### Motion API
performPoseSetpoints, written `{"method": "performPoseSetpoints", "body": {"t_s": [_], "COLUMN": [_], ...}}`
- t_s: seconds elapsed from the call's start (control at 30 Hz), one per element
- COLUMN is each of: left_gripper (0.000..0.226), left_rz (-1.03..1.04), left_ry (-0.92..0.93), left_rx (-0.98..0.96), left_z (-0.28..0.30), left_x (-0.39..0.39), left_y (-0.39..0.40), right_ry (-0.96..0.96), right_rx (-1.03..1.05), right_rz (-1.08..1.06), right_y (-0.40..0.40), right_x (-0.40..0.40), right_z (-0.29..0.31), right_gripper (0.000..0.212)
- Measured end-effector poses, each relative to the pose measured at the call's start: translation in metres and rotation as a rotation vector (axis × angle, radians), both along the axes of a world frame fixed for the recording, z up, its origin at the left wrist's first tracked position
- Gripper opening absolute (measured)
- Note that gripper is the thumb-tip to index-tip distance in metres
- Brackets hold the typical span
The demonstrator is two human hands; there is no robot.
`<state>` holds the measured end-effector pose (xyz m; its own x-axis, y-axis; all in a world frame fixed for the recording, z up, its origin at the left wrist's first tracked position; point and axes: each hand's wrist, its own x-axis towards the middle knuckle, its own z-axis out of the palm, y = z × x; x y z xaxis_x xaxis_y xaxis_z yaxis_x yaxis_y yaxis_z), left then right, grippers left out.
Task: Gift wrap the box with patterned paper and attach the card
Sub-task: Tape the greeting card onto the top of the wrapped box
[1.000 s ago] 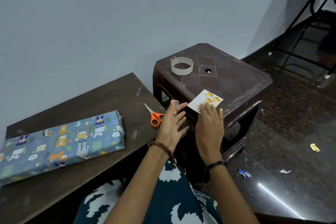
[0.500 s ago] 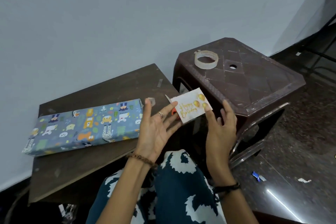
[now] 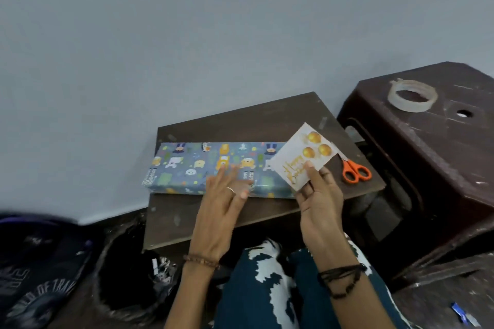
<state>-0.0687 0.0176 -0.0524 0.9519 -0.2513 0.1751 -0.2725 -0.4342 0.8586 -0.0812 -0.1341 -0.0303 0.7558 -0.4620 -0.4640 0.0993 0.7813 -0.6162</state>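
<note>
right hand (image 3: pixel 319 196) pinches glossy rectangular card (image 3: pixel 300 157) | flat wrapped box (image 3: pixel 213 168)

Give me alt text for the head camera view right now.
A right hand holds a birthday card over the end of a wrapped box on a low wooden table; the open left hand reaches toward the box.

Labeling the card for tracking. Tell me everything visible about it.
The card is a small white rectangle, thin like paper or cardstock, printed with three gold balloons and gold script, partly covered by the thumb. It is held in the air, tilted, over the right end of the wrapped box. The right hand pinches its lower edge, thumb on the face. Nothing else touches it.
</note>
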Motion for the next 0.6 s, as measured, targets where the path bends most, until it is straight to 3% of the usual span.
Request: {"method": "performPoseSetpoints", "body": {"t_s": [0.07, 0.27, 0.43, 0.53, 0.6], "left_gripper": [0.066, 0.062, 0.084, 0.095, 0.090], "left_rz": [-0.055, -0.003, 0.016, -0.018, -0.028], "left_ry": [-0.062, -0.059, -0.034, 0.050, 0.233], "left_rx": [0.217, 0.327, 0.466, 0.305, -0.068], "left_z": [-0.010, -0.011, -0.010, -0.010, -0.009], "left_x": [0.006, 0.006, 0.010, 0.018, 0.028], "left_y": [0.012, -0.014, -0.035, -0.038, -0.036], "right_ry": [-0.011, -0.046, -0.018, -0.018, -0.027], "right_rx": [-0.021, -0.127, -0.162, -0.141, -0.160], "right_rz": [0.000, -0.071, -0.025, -0.008, 0.013], "right_y": [0.007, 0.000, -0.014, -0.016, -0.013], "right_x": [0.007, 0.035, 0.054, 0.055, 0.054], "right_z": [-0.004, -0.006, 0.001, 0.004, 0.002], "right_gripper": [0.008, 0.010, 0.014, 0.015, 0.015]}}
